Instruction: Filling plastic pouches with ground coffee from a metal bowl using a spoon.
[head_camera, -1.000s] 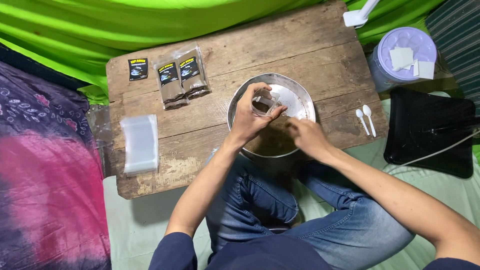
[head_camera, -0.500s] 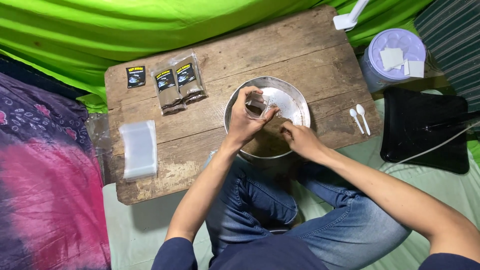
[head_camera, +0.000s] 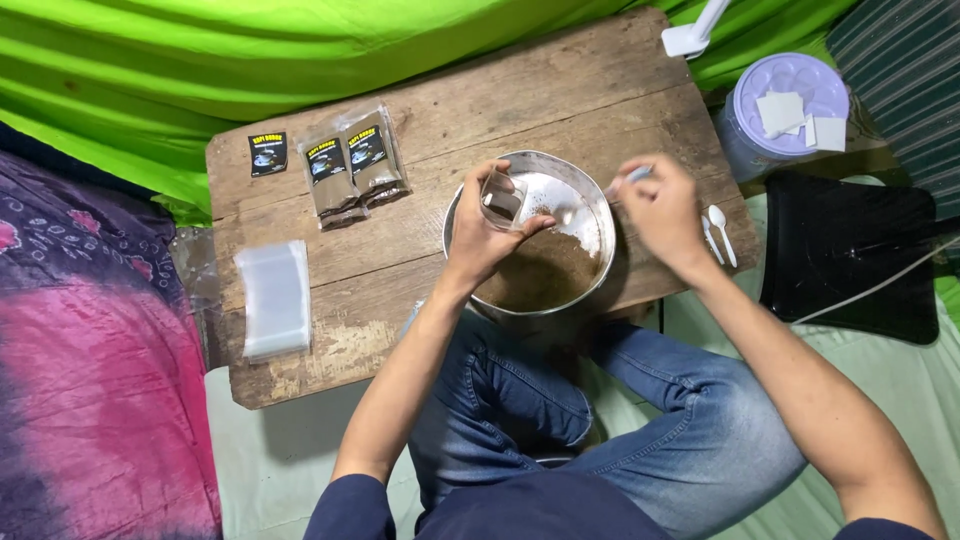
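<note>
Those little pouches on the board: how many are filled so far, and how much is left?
Two filled pouches lie done on the wooden board. The left hand holds a clear pouch over the metal bowl; the right hand holds a spoon. Brown powder and empty bags remain.

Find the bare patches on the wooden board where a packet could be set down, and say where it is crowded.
Bare wood: between the clear bag stack and the metal bowl, and the far strip behind the bowl. Crowded: the filled packets, and near the white spoons, the right hand.
</note>
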